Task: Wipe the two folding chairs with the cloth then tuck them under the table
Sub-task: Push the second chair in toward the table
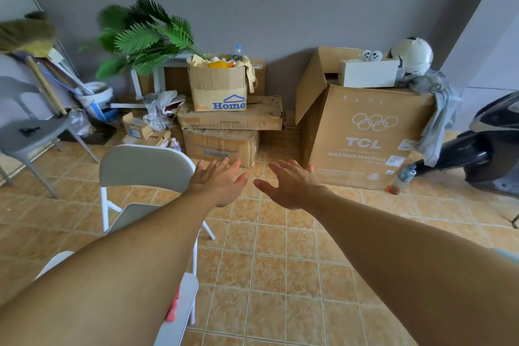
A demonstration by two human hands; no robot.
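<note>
Grey backrest of a white-framed metal folding chair point(146, 166) lies at the straight, spread fingers of the left hand point(217, 185); whether they touch it is unclear. The right hand point(292, 188) hangs beside it over the orange tiled floor point(280, 275), fingers spread, holding nothing. That chair stands upright left of centre, its backrest running left to right. At the lower left, a second white folding chair point(185, 298) carries a coral-red cloth point(172, 309). Behind, an open brown "Home" cardboard box point(217, 87) holds a clear plastic bottle point(238, 52).
</note>
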